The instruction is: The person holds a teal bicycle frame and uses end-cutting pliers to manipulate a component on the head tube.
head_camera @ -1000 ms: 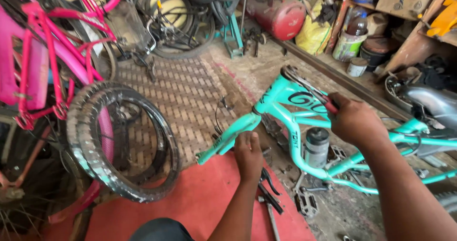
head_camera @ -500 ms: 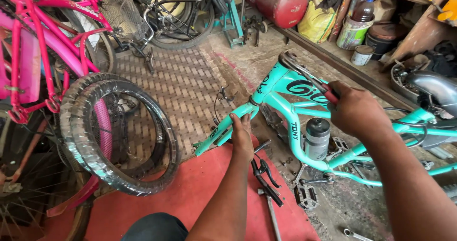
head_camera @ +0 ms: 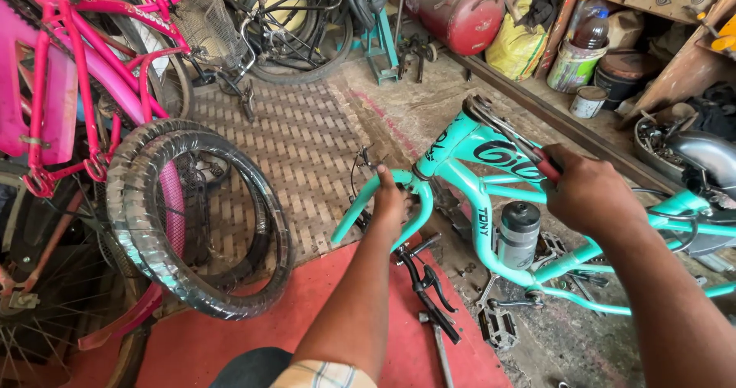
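Left hand (head_camera: 391, 202) grips fork (head_camera: 366, 202); right hand (head_camera: 590, 196) grips wrench (head_camera: 506, 133).

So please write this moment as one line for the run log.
left hand: grips teal fork | right hand: holds red-handled wrench at head tube | teal bicycle frame: lying on floor

woven floor mat (head_camera: 307, 150), red mat (head_camera: 307, 327) (nearer), dusty concrete floor (head_camera: 429, 104), cluttered wooden shelf (head_camera: 690, 58)
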